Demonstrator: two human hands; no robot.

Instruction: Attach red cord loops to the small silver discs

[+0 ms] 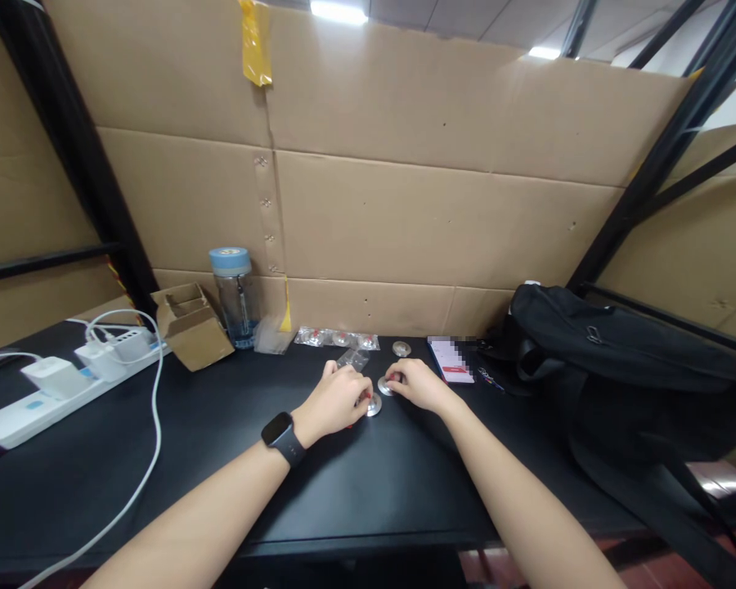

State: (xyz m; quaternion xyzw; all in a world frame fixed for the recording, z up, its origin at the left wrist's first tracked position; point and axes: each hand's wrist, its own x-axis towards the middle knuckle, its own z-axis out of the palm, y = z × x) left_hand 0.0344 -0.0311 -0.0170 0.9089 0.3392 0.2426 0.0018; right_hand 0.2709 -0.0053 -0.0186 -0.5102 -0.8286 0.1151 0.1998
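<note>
My left hand [337,398], with a dark watch [278,429] on the wrist, is closed in a pinch at a shiny round metal disc [374,405] with a bit of red by the fingertips. Close beside it, my right hand [422,384] pinches a second shiny round metal disc [383,388], also with red at its middle. Fingers partly cover both discs. Behind the right hand lies a third disc [401,349]. A crumpled clear plastic wrapper [353,358] rests just beyond the left hand. Farther back is a row of wrapped discs [342,339] in clear packets.
On the black table [368,507], an open cardboard box [196,331], a blue-lidded bottle [233,298] and clear bags [273,335] stand back left. A power strip [67,393] with a white cable [154,409] lies left. Right are a phone [452,360] and black backpack [619,360]. Cardboard walls [405,213] enclose the back.
</note>
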